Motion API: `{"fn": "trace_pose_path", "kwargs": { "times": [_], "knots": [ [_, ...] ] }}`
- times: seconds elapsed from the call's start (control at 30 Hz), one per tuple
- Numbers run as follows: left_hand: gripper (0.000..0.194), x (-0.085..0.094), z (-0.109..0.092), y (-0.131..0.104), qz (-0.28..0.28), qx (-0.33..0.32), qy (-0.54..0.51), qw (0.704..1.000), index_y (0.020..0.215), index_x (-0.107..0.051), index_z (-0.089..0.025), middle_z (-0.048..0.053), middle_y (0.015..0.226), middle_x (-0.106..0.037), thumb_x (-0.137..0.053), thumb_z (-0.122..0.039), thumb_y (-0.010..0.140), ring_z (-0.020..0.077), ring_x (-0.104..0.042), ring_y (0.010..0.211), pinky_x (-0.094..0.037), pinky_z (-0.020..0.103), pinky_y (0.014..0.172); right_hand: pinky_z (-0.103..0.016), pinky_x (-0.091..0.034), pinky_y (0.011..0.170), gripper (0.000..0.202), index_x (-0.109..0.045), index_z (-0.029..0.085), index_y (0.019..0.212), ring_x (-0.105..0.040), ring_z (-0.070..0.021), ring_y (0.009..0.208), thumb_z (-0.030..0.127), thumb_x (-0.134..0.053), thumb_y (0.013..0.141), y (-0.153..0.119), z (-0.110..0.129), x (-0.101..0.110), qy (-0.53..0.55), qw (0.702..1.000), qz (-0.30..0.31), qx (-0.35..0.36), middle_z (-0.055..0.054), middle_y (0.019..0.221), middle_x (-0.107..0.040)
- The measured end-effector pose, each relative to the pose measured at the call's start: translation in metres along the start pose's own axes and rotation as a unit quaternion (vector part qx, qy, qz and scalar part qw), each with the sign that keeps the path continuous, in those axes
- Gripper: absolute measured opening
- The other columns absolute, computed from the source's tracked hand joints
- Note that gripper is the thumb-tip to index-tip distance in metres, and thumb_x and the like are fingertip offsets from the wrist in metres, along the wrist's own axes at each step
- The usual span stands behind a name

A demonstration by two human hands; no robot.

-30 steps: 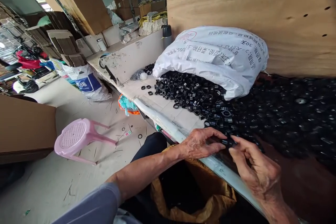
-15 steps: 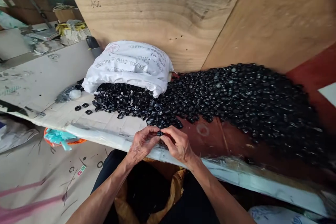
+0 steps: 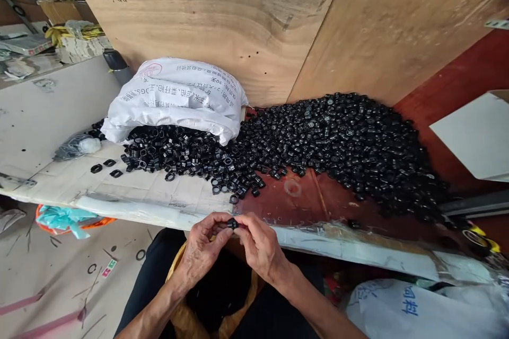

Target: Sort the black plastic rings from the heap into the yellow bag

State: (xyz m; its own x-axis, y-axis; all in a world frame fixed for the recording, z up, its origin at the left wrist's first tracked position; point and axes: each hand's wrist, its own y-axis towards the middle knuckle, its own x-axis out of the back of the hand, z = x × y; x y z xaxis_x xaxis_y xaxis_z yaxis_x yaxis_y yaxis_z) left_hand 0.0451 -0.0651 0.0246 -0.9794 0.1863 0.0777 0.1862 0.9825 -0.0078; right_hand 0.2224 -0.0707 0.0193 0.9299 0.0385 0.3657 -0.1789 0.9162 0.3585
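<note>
Between the fingertips of both my hands is a small black plastic part [image 3: 233,224], held in front of the table's padded edge. My left hand [image 3: 204,243] pinches it from the left, thumb and forefinger closed. From the other side my right hand [image 3: 260,243] grips the same part with its fingertips. Its exact shape is mostly hidden by the fingers. Beyond my hands lie loose black plastic rings [image 3: 186,153] on the pale part of the table, and a large heap of black round parts [image 3: 338,137] on the dark red part.
A stuffed white printed sack [image 3: 175,98] rests on the rings. Plywood boards [image 3: 222,32] stand along the back. Below my hands an open yellow sack [image 3: 185,318] sits between my legs. A white box [image 3: 473,132] is at right, a teal bag [image 3: 66,218] under the table's left.
My hands, still together on the black part, have come lower and closer to me. The camera view has shifted to the right, bringing the white box further into sight.
</note>
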Motion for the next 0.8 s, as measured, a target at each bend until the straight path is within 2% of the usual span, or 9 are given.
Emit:
{"fn": "trace_pose_path", "kwargs": {
  "times": [0.1,0.2,0.37,0.43,0.47,0.53,0.6,0.67,0.8],
  "knots": [
    [0.019,0.002,0.002,-0.005,-0.012,-0.056,0.074,0.996,0.112,-0.072,-0.02,0.005,0.1,-0.078,-0.065,-0.028,0.096,0.0191,-0.076,0.088,-0.064,0.031,0.083,-0.029,-0.051,0.059,0.012,-0.062,0.022,0.098,-0.059,-0.0158,0.054,0.032,-0.056,0.097,-0.001,0.005,-0.007,0.077,0.986,0.0,-0.148,0.001,0.067,-0.062],
    [0.025,0.007,0.011,-0.012,-0.016,-0.161,0.186,0.969,0.121,-0.069,-0.024,0.006,0.114,-0.077,-0.061,-0.02,0.098,0.0214,-0.076,0.105,-0.064,0.035,0.093,-0.024,-0.04,0.05,0.016,-0.059,0.021,0.092,-0.047,-0.0107,0.043,0.037,-0.061,0.092,0.0,0.017,-0.015,0.215,0.93,-0.006,-0.297,0.008,0.055,-0.05],
    [0.046,0.024,0.022,-0.024,0.031,-0.292,0.304,0.906,0.139,-0.059,-0.028,0.01,0.13,-0.074,-0.054,-0.008,0.097,0.0252,-0.073,0.12,-0.063,0.042,0.101,-0.023,-0.033,0.043,0.035,-0.056,0.019,0.076,-0.039,-0.0064,0.041,0.049,-0.073,0.083,-0.005,0.034,-0.021,0.368,0.834,-0.006,-0.411,0.005,0.064,-0.053],
    [0.05,0.033,0.013,-0.023,0.083,-0.316,0.324,0.888,0.142,-0.057,-0.028,0.01,0.131,-0.074,-0.052,-0.007,0.097,0.0259,-0.073,0.121,-0.064,0.042,0.1,-0.024,-0.034,0.04,0.04,-0.054,0.02,0.071,-0.038,-0.0076,0.039,0.055,-0.068,0.086,-0.008,0.035,-0.017,0.356,0.826,0.034,-0.436,0.003,0.063,-0.053],
    [0.05,0.037,0.005,-0.02,0.123,-0.318,0.329,0.881,0.142,-0.057,-0.029,0.01,0.13,-0.074,-0.052,-0.008,0.097,0.0259,-0.073,0.121,-0.064,0.042,0.1,-0.025,-0.034,0.04,0.042,-0.053,0.021,0.069,-0.039,-0.0089,0.039,0.056,-0.063,0.09,-0.009,0.034,-0.013,0.315,0.847,0.057,-0.425,0.003,0.061,-0.052],
    [0.044,0.04,-0.012,-0.01,0.191,-0.294,0.33,0.876,0.137,-0.061,-0.03,0.009,0.127,-0.074,-0.058,-0.013,0.097,0.0256,-0.073,0.119,-0.064,0.039,0.098,-0.027,-0.04,0.044,0.041,-0.053,0.023,0.069,-0.047,-0.013,0.045,0.052,-0.055,0.098,-0.005,0.026,-0.001,0.162,0.926,0.055,-0.337,0.001,0.061,-0.053],
    [0.029,0.037,-0.024,0.006,0.173,-0.247,0.335,0.893,0.124,-0.067,-0.027,0.008,0.121,-0.074,-0.065,-0.023,0.095,0.0247,-0.074,0.11,-0.063,0.037,0.094,-0.029,-0.049,0.058,0.028,-0.058,0.022,0.077,-0.059,-0.0183,0.063,0.039,-0.055,0.099,0.006,0.012,0.014,-0.033,0.983,-0.019,-0.182,-0.004,0.073,-0.059],
    [0.015,0.027,-0.025,0.027,0.067,-0.204,0.349,0.912,0.11,-0.066,-0.023,0.006,0.105,-0.072,-0.065,-0.029,0.096,0.0209,-0.074,0.091,-0.062,0.034,0.084,-0.033,-0.054,0.071,0.01,-0.064,0.021,0.095,-0.065,-0.0232,0.082,0.024,-0.054,0.096,0.022,-0.008,0.028,-0.173,0.98,-0.081,-0.058,-0.01,0.096,-0.064],
    [0.023,0.0,-0.001,0.062,-0.049,-0.163,0.441,0.881,0.107,-0.065,-0.019,0.005,0.096,-0.069,-0.074,-0.028,0.088,0.0211,-0.071,0.076,-0.06,0.034,0.075,-0.035,-0.058,0.076,0.032,-0.065,0.02,0.116,-0.067,-0.0238,0.089,0.006,-0.051,0.09,0.046,-0.045,0.039,-0.283,0.959,-0.025,0.02,-0.013,0.118,-0.062]
  ]
}}
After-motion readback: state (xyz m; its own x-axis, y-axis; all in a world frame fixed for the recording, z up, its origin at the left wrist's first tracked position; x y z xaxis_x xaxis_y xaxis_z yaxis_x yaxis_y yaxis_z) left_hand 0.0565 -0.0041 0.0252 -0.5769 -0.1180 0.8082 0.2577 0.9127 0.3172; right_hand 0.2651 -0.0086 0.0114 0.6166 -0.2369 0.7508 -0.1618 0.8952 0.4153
